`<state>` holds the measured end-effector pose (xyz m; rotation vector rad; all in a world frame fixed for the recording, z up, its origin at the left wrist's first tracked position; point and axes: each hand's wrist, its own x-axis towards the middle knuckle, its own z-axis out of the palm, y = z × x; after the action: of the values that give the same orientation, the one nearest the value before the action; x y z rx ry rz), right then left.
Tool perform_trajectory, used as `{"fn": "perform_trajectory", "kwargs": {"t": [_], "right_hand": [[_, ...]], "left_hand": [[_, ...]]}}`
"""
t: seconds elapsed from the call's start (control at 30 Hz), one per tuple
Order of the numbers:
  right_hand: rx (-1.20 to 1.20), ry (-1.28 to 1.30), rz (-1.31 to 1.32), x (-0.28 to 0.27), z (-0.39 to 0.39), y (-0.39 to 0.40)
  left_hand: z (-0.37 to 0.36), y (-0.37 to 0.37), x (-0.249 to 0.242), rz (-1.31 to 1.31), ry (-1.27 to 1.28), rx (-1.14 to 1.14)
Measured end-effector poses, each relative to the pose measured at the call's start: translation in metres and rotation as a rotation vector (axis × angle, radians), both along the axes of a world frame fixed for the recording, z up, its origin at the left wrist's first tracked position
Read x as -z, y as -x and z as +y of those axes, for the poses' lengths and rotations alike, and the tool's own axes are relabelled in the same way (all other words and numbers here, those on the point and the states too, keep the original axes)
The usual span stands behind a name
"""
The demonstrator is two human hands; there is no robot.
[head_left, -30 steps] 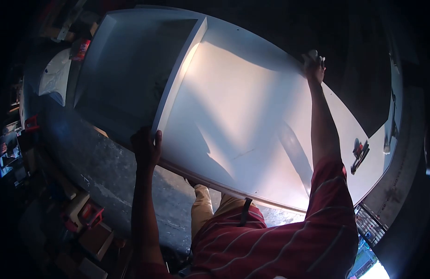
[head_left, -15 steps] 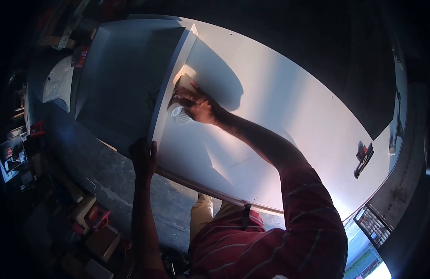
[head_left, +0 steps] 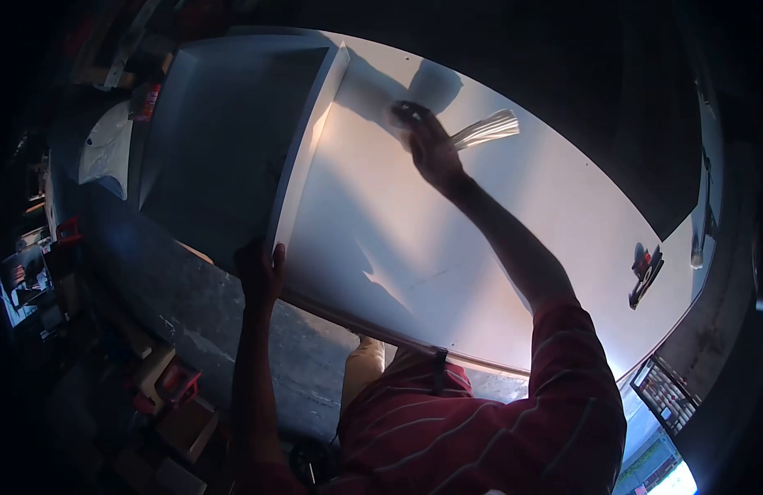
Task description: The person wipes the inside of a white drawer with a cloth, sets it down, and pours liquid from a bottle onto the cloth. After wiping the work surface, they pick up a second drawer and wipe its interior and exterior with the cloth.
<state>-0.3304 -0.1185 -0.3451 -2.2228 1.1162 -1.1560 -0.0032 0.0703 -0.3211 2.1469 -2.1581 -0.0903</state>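
Note:
My right hand point(head_left: 435, 153) is raised over the large white panel point(head_left: 381, 223), closed on a brush point(head_left: 488, 129) whose pale, streaked bristles fan out to the right. Part of its handle is hidden by the fingers. My left hand point(head_left: 262, 268) grips the near end of the upright white board point(head_left: 307, 157), thumb on the right face and the other fingers on the shaded side. That board divides the lit panel from a dark, box-like compartment point(head_left: 224, 124) on the left. A shadow of my right arm and the brush falls across the panel.
A black-and-red hand tool point(head_left: 645, 276) lies at the panel's right end, near a second pale-bristled brush point(head_left: 696, 256). Left of the compartment is a white curved piece point(head_left: 105, 150). A red plastic item point(head_left: 179, 384) and boxes lie on the floor at lower left.
My right hand has swung away from the upright board, up and to the right, carrying the brush, whose bristles now point right. My left hand keeps its grip on the board.

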Motion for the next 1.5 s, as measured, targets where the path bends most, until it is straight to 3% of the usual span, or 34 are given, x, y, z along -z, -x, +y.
{"fn": "perform_trajectory", "kwargs": {"t": [0.1,0.13,0.17,0.23,0.27,0.33,0.37,0.4,0.43,0.47,0.5,0.53,0.63,0.67,0.7,0.77,0.8,0.83,0.9,0.93,1.0,1.1,1.2,1.3,1.4,1.43,1.47,1.5], "right_hand": [[-0.399,-0.284,0.098,0.052,0.115,-0.057],[-0.331,-0.012,0.412,0.046,0.128,-0.058],[-0.122,0.427,0.900,0.043,0.124,-0.047],[0.074,0.395,1.071,0.033,0.091,-0.014],[0.039,-0.073,0.752,0.037,0.067,0.006],[0.339,-0.009,0.701,0.057,0.008,0.087],[0.291,0.140,0.702,0.099,-0.026,0.157],[0.407,0.263,0.739,0.107,-0.048,0.219],[0.566,0.049,0.690,0.132,-0.060,0.294],[0.801,-0.018,0.836,0.131,-0.053,0.355],[1.116,-0.166,0.677,0.084,-0.035,0.355],[1.149,0.070,0.880,0.065,-0.028,0.375],[1.001,0.232,0.506,-0.001,-0.005,0.314],[0.892,0.272,0.372,-0.016,0.015,0.263],[0.811,0.233,0.375,-0.026,0.037,0.208],[0.543,-0.037,0.115,-0.035,0.091,0.092],[0.222,-0.042,0.029,-0.022,0.119,0.047],[0.192,-0.254,-0.036,-0.016,0.153,-0.010],[-0.162,-0.219,0.140,-0.011,0.206,-0.091],[-0.346,-0.210,0.202,-0.008,0.232,-0.132],[-0.303,-0.196,0.370,0.031,0.277,-0.180],[-0.138,-0.241,0.323,0.027,0.294,-0.174],[-0.024,-0.265,0.399,0.028,0.305,-0.119],[0.323,-0.210,0.526,0.044,0.313,-0.020],[0.645,-0.237,0.391,0.072,0.347,0.123],[0.799,-0.190,0.441,0.075,0.361,0.167],[0.898,-0.219,0.716,0.085,0.375,0.219],[1.122,-0.331,0.545,0.093,0.380,0.263]], "left_hand": [[0.003,-0.001,0.003,0.018,-0.046,-0.007],[0.002,-0.002,0.003,0.032,-0.060,-0.006],[0.000,-0.003,0.004,0.035,-0.059,0.000],[0.003,-0.004,0.005,0.005,-0.048,-0.016],[0.006,-0.004,0.004,0.012,-0.055,-0.012],[0.001,-0.002,0.003,-0.006,-0.029,0.004],[0.000,0.000,0.004,0.001,-0.022,0.011],[-0.001,0.000,0.005,0.010,-0.003,0.019],[0.000,-0.001,0.004,0.016,0.013,0.023],[0.002,-0.001,0.002,0.017,0.018,0.018],[0.001,0.001,0.002,0.037,0.058,0.038],[-0.002,0.002,0.001,0.055,0.099,0.057],[0.000,-0.003,0.003,0.063,-0.012,0.034],[0.000,-0.006,0.008,0.104,0.095,0.077],[-0.002,-0.003,-0.003,0.217,0.068,0.069],[-0.006,-0.004,-0.009,0.340,0.033,0.042],[-0.009,-0.006,-0.008,0.329,0.025,0.030],[-0.009,-0.007,-0.007,0.375,0.019,0.030],[-0.008,-0.010,-0.007,0.419,0.017,0.040],[-0.007,-0.011,-0.007,0.446,0.144,0.037],[0.002,-0.012,-0.011,0.483,0.272,0.039],[0.029,-0.030,-0.028,0.395,0.399,0.047],[0.086,-0.063,-0.027,0.369,0.422,0.012],[0.164,-0.108,-0.004,0.379,0.372,-0.029],[0.270,-0.147,0.029,0.344,0.218,-0.119],[0.312,-0.157,0.043,0.334,0.159,-0.166],[0.354,-0.168,0.060,0.313,0.131,-0.165],[0.402,-0.185,0.083,0.274,0.009,-0.188]]}}
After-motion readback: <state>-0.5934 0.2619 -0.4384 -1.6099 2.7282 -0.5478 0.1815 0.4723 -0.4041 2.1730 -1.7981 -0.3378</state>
